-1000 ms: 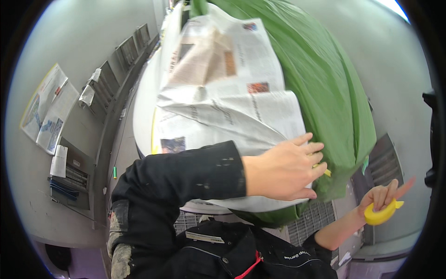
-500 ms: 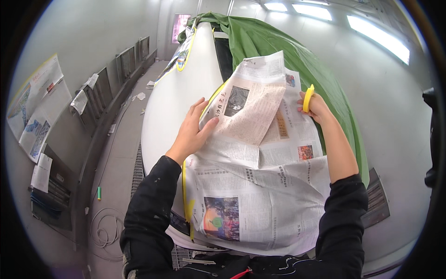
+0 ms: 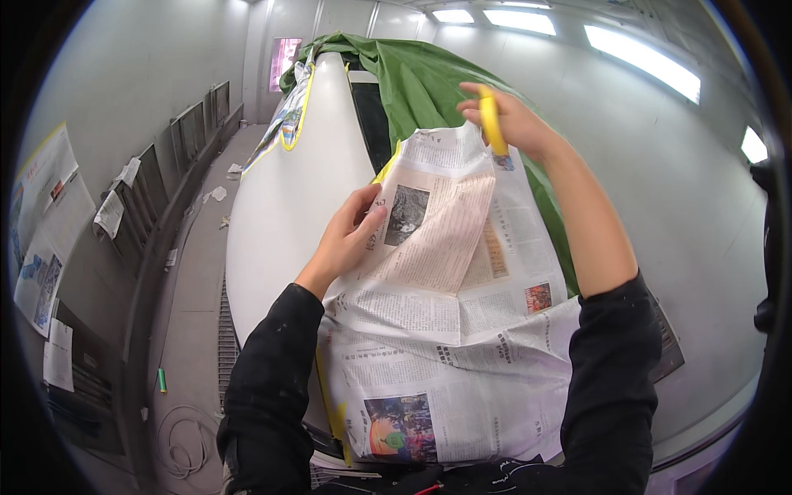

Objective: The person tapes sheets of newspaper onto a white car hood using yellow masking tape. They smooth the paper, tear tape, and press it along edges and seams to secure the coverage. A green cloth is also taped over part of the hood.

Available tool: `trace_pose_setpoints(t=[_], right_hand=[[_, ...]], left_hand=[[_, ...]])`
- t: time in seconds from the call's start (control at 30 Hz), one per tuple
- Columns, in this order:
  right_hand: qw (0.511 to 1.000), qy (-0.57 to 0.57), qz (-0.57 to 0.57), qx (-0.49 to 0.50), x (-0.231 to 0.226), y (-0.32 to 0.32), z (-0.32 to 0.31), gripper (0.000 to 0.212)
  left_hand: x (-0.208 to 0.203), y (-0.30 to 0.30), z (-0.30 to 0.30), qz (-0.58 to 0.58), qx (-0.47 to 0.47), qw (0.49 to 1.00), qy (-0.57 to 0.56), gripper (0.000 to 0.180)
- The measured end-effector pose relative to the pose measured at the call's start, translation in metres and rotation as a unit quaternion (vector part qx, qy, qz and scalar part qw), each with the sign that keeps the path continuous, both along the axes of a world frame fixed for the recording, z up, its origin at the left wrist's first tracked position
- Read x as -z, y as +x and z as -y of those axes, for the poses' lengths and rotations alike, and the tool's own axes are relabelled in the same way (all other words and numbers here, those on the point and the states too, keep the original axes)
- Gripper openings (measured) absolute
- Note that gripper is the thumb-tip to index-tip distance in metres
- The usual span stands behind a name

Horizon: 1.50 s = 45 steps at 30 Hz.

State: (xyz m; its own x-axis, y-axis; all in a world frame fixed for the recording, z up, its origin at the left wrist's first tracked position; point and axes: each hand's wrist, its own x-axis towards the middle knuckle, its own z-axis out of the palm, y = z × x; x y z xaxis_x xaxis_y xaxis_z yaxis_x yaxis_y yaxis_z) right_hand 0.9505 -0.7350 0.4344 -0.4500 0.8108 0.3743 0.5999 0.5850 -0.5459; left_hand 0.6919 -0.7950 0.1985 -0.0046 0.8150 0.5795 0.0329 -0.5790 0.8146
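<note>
Sheets of newspaper (image 3: 445, 247) overlap across a white car panel (image 3: 272, 198), with yellow masking tape (image 3: 388, 163) along their left edge. My left hand (image 3: 346, 235) is at that edge, its fingers curled and its thumb lying over the paper. Higher up, by the upper corner of the sheet, my right hand (image 3: 516, 124) grips a roll of yellow masking tape (image 3: 491, 120), blurred a little by motion. One or two fingers of that hand stretch past the roll.
A green cover sheet (image 3: 412, 78) drapes over the car beyond the paper. On the left floor lie a coiled hose (image 3: 181, 445) and a small green cylinder (image 3: 162, 380). Wall vents (image 3: 147, 190) with papers run along the left, and a grey wall (image 3: 602, 148) rises on the right.
My right hand has moved up and left with the tape roll, toward the newspaper's upper corner. My left hand stays at the left edge with its fingers more curled. The view has shifted slightly.
</note>
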Motion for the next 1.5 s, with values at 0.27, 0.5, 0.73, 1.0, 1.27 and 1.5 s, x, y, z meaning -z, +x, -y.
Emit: trace_pose_setpoints(t=[0.27,0.5,0.73,1.0,1.27,1.5], right_hand=[[0.916,0.065,0.362,0.162,-0.042,-0.002,0.014,0.041],[0.926,0.068,0.348,0.133,-0.043,0.006,0.022,0.038],[0.983,0.015,0.182,0.017,-0.053,0.006,0.002,0.021],[0.950,0.104,0.245,0.162,0.011,-0.014,-0.125,0.030],[0.940,0.100,0.094,0.314,0.049,0.009,-0.173,0.032],[0.899,0.425,0.074,0.079,0.062,-0.005,-0.084,0.027]], left_hand=[[0.007,0.001,-0.024,0.030,0.108,0.994,-0.010,0.056],[-0.012,0.008,-0.031,0.005,0.089,0.996,-0.013,0.049],[-0.059,0.046,-0.035,0.053,0.013,0.991,-0.121,0.043],[-0.087,0.067,-0.082,-0.184,-0.110,0.977,0.000,0.050],[-0.055,0.098,-0.103,-0.048,-0.158,0.986,0.005,0.041],[-0.063,0.115,-0.111,0.032,-0.128,0.991,-0.012,0.035]])
